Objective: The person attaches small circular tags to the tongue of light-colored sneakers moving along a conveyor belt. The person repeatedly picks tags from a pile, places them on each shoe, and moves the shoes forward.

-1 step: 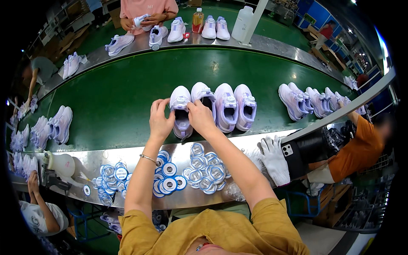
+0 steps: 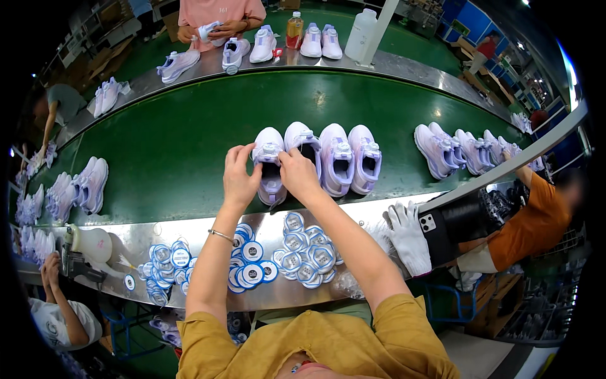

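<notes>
Four white and lilac sneakers stand side by side on the green belt, toes pointing away from me. Both my hands are at the leftmost sneaker (image 2: 269, 139). My left hand (image 2: 240, 177) grips its left side near the collar, thumb toward the opening. On the other side, my right hand (image 2: 298, 175) pinches the collar and tongue edge; its fingertips are partly hidden. The second sneaker (image 2: 297, 132) sits just beyond my right hand, with a thin thread over its opening. To its right stand the third sneaker (image 2: 333, 140) and the fourth sneaker (image 2: 362, 140).
Round blue-and-white tags (image 2: 252, 251) and clear-wrapped tags (image 2: 320, 256) lie in piles on the metal ledge (image 2: 353, 221). White gloves (image 2: 408, 237) and a phone (image 2: 428, 222) lie right, below a slanting rail (image 2: 505, 167). Across the belt, a person in pink (image 2: 221, 11) handles a shoe.
</notes>
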Available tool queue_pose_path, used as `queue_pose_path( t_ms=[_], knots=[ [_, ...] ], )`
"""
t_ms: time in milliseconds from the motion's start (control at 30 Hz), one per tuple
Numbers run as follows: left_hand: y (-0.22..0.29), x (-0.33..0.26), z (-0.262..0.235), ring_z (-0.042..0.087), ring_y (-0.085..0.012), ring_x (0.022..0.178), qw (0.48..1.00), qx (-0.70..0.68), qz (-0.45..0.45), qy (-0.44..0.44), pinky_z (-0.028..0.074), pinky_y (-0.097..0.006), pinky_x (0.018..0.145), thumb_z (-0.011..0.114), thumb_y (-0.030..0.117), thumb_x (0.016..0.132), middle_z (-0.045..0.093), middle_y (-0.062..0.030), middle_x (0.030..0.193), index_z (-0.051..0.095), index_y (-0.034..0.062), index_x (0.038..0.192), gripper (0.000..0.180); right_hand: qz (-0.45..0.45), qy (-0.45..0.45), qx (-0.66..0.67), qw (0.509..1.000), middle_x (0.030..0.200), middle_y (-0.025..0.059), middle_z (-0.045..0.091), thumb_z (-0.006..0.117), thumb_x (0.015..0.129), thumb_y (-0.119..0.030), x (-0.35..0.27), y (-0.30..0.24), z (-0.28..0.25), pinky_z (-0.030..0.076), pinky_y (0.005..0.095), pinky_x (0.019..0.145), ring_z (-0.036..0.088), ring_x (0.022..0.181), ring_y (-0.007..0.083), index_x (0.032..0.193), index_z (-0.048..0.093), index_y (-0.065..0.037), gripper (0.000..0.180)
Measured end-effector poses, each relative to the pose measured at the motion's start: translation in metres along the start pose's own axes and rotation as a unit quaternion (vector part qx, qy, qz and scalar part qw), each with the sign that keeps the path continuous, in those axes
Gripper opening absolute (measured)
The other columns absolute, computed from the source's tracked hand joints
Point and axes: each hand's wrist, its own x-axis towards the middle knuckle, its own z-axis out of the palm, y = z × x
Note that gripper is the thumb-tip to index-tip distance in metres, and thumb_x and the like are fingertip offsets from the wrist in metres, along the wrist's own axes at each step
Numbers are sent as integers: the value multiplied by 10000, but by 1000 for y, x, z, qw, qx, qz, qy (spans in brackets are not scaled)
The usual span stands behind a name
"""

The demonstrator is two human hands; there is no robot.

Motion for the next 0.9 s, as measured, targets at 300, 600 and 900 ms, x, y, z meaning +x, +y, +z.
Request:
queue_pose_path(
  t_ms=[300, 600, 900],
  knots=[
    [-22, -14, 9, 572, -280, 882, 999, -9, 31, -28, 491, -365, 714, 617, -47, 749, 573, -99, 913, 675, 48, 881, 173, -65, 106, -84, 989, 861, 161, 593, 569, 791, -96, -15, -50, -22, 510, 394, 554, 651, 769, 305, 981, 555, -41, 199],
    [-21, 8, -20, 567, -294, 922, 998, -3, 62, -24, 468, -374, 804, 577, -42, 760, 627, -111, 937, 649, 12, 947, 207, -36, 86, -44, 995, 688, 107, 619, 555, 815, -86, -19, -46, 27, 490, 410, 486, 634, 580, 300, 948, 584, -55, 139],
    [-23, 32, -10, 579, -267, 886, 978, 49, 60, -196, 478, -349, 777, 653, 17, 754, 630, -99, 874, 694, -11, 835, 96, -71, 117, -51, 989, 661, 90, 587, 574, 761, -68, -26, -49, 36, 485, 366, 466, 620, 560, 258, 946, 616, -26, 194]
  ],
)
